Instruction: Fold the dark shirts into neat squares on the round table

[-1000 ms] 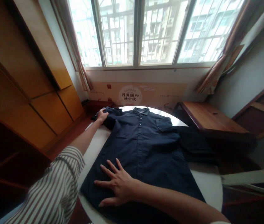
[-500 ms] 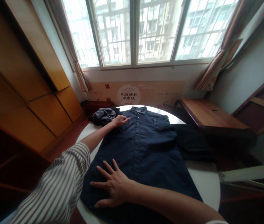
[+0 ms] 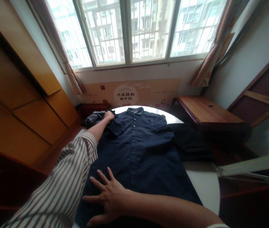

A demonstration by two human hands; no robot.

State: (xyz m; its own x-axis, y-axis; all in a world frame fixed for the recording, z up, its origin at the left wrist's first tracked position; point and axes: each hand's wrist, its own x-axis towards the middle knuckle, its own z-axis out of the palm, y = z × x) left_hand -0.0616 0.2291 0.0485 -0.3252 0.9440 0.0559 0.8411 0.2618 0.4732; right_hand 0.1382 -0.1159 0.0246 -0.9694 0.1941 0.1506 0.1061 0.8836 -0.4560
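Two hands are working on a dark navy shirt [image 3: 139, 148] that is lying face up, buttoned, on a round white table [image 3: 203, 185]. At nine o'clock, a wooden cabinet [image 3: 30, 117] is fading into shadow, its lower part hard to read. The left hand [image 3: 108, 115], at eleven o'clock of the shirt, is closing on the crumpled sleeve [image 3: 95, 117]; its fingers are hidden in the soft folds. The right hand [image 3: 104, 198] is lying flat, fingers spread wide, pressing the hem at six o'clock. At three o'clock, a second dark garment [image 3: 189, 142] is merging into shade beside a wooden side table [image 3: 205, 110].
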